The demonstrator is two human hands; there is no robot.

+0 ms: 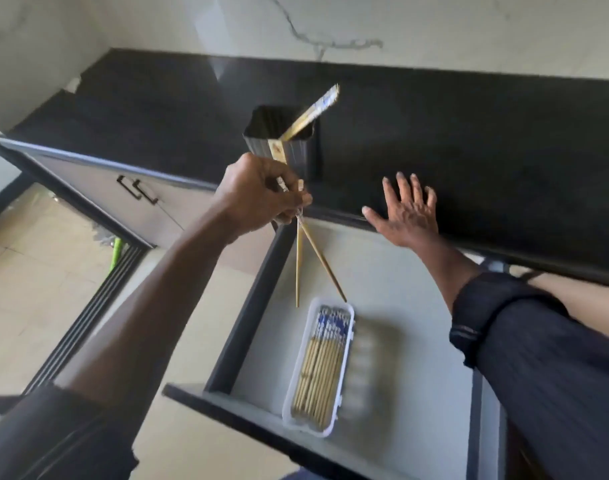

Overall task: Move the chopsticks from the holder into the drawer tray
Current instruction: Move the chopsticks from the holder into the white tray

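Note:
My left hand (261,192) is shut on a pair of wooden chopsticks (310,261) whose tips point down and splay apart above the far end of the white tray (344,368). The tray lies in the open drawer (417,306) and holds several chopsticks side by side. Behind my left hand, a black square holder (296,154) stands on the dark counter (469,133), with a few chopsticks (317,109) leaning out to the right. My right hand (407,211) rests open and flat on the counter's front edge, fingers spread.
The drawer's dark front panel (227,407) is close to me and its left wall (258,299) runs under my left hand. Cabinet doors with black handles (136,190) are at the left. Tiled floor (29,271) lies below left.

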